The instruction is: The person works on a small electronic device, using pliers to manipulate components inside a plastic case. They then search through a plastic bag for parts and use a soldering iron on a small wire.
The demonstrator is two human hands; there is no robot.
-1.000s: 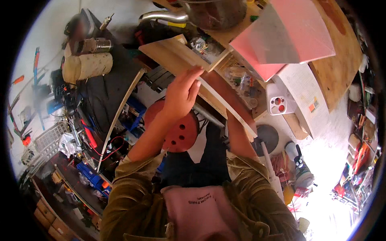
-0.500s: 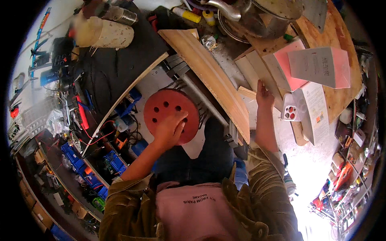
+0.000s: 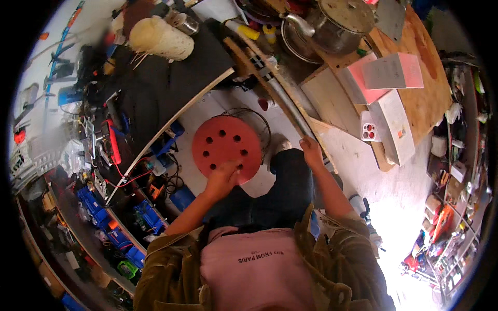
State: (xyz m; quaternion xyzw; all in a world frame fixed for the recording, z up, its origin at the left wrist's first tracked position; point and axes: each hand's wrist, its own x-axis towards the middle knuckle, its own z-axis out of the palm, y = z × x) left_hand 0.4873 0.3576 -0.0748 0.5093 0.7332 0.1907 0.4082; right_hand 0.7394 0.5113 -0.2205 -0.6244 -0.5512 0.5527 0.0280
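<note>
A round red sanding disc (image 3: 226, 137) with a ring of holes faces up above my lap. My left hand (image 3: 223, 179) grips its lower edge; the fingers under the disc are hidden. To the right, my right hand (image 3: 312, 153) is closed round the near end of a long wooden board (image 3: 294, 96), which stands tilted with its narrow edge up. A grey metal rail (image 3: 282, 96) runs along the board's left side, close to my right fingers. A thin cable loop (image 3: 267, 127) shows behind the disc.
A dark table (image 3: 171, 88) with a stained white container (image 3: 162, 39) stands at left, above blue bins (image 3: 93, 205). A metal kettle (image 3: 340, 26) sits at the far right, near white-and-pink boxes (image 3: 394, 72) on a wooden tabletop (image 3: 428, 72). Cluttered shelves (image 3: 456, 171) line the right.
My right hand has moved left from beside another board and taken hold of the long board, which has tipped from broad face up to edge up. My left hand has slid toward the disc's lower edge.
</note>
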